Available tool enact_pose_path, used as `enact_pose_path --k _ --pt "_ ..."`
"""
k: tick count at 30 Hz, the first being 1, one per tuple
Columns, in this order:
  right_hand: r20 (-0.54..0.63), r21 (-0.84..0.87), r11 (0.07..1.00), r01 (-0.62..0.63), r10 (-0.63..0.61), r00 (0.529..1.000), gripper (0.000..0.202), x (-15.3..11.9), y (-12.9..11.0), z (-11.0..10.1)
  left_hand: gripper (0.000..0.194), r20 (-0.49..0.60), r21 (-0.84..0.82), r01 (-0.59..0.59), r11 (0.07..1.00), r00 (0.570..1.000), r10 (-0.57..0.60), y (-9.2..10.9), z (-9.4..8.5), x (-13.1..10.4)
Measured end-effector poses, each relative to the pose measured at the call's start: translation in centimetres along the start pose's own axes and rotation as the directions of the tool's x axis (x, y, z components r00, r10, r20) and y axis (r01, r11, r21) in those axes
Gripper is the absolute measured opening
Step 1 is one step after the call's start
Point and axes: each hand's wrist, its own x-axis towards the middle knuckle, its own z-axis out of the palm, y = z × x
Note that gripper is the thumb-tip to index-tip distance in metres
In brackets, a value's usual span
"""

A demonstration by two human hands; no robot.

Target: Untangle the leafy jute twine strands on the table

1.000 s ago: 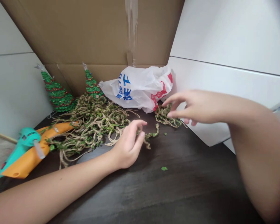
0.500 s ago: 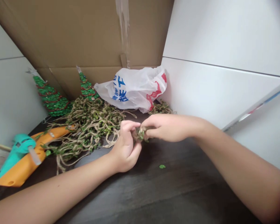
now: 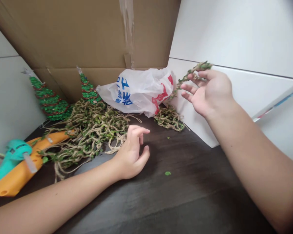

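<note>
My right hand (image 3: pixel 207 92) is raised at the right and pinches a leafy twine garland (image 3: pixel 185 78) between thumb and forefinger, the other fingers spread. Its strand slants down toward a small coil of the same garland (image 3: pixel 169 118) on the dark tabletop. My left hand (image 3: pixel 134 152) rests above the table, fingers curled and apart, with nothing between them. Left of it lies a large tangled heap of leafy twine garlands (image 3: pixel 90 133), some bare cord ends hanging loose.
A white plastic bag (image 3: pixel 139 91) lies before the cardboard wall (image 3: pixel 88 32). Two small green Christmas trees (image 3: pixel 48 100) stand at the back left. A teal and orange glue gun (image 3: pixel 19 162) lies at the left. White panels (image 3: pixel 234 91) bound the right. A loose leaf (image 3: pixel 167 173) is on the tabletop.
My right hand has moved up and right, away from my left hand, drawing the garland with it. My left hand has let go and stays in place.
</note>
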Motion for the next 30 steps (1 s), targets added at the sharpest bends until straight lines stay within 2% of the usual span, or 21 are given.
enact_pose_path --k 2,4,7,10,13,15,16,17,18,19,20,22,23,25,27,30 --pt "0.0 0.192 0.972 -0.133 0.135 0.991 0.037 0.1 0.2 -0.4 0.055 0.006 0.007 0.002 1.0 1.0 -0.002 0.0 0.0 0.0" --pt "0.042 0.325 0.924 -0.203 0.201 0.979 0.037 0.2 0.4 -0.9 0.053 0.01 0.024 0.003 1.0 1.0 -0.004 0.1 -0.1 0.0" --pt "0.072 0.412 0.893 -0.182 0.168 0.983 0.03 0.5 0.6 -1.8 0.051 0.007 0.045 0.001 0.999 1.0 -0.002 0.2 -0.2 0.2" --pt "0.025 0.44 0.892 -0.102 0.102 0.994 0.017 0.2 -0.1 -1.8 0.042 0.02 0.061 0.002 0.998 1.0 -0.003 0.6 -0.4 0.4" --pt "0.003 0.409 0.912 -0.029 0.03 1.0 0.006 -1.0 -2.2 0.0 0.022 0.156 0.024 -0.094 0.995 0.984 0.089 1.3 -0.8 0.4" --pt "0.155 0.325 0.946 -0.002 -0.051 0.987 0.006 -1.8 -3.8 2.2 0.014 0.262 -0.011 -0.197 0.98 0.946 0.193 1.7 -0.9 0.3" --pt "0.271 0.261 0.963 0.068 -0.141 0.952 0.008 -2.1 -4.5 3.6 0.012 0.302 -0.011 -0.233 0.973 0.926 0.225 1.8 -1.0 0.3" --pt "0.401 0.196 0.967 0.165 -0.232 0.886 0.009 -2.3 -5.0 5.2 0.011 0.334 0.004 -0.247 0.969 0.914 0.232 1.9 -1.0 0.2" --pt "0.508 0.143 0.947 0.286 -0.318 0.8 0.009 -2.3 -5.3 6.8 0.01 0.358 0.025 -0.244 0.969 0.908 0.219 1.9 -1.0 0.2" --pt "0.553 0.09 0.905 0.417 -0.393 0.735 0.011 -2.1 -5.4 8.5 0.01 0.375 0.046 -0.231 0.972 0.906 0.198 2.0 -1.0 0.1" --pt "0.557 0.024 0.841 0.54 -0.46 0.691 0.012 -1.8 -5.3 10.2 0.011 0.384 0.064 -0.216 0.974 0.907 0.176 2.0 -0.9 0.1" --pt "0.623 -0.11 0.691 0.714 -0.512 0.591 0.014 -0.8 -4.9 13.3 0.013 0.402 0.088 -0.197 0.976 0.904 0.146 1.9 -0.9 0.1" --pt "0.649 -0.154 0.614 0.774 -0.528 0.547 0.017 -0.3 -4.7 14.6 0.014 0.414 0.099 -0.195 0.976 0.9 0.138 1.9 -0.9 0.1" --pt "0.646 -0.235 0.499 0.834 -0.561 0.517 0.03 0.8 -4.5 16.8 0.012 0.443 0.114 -0.194 0.974 0.888 0.125 1.9 -0.9 0.1" --pt "0.67 -0.274 0.366 0.889 -0.591 0.45 0.042 1.8 -4.7 18.4 0.011 0.466 0.126 -0.184 0.975 0.878 0.106 1.8 -0.9 0.0" --pt "0.718 -0.25 0.21 0.945 -0.615 0.327 0.036 2.5 -5.6 20.2 0.009 0.484 0.146 -0.163 0.976 0.872 0.073 1.7 -0.7 -0.2"
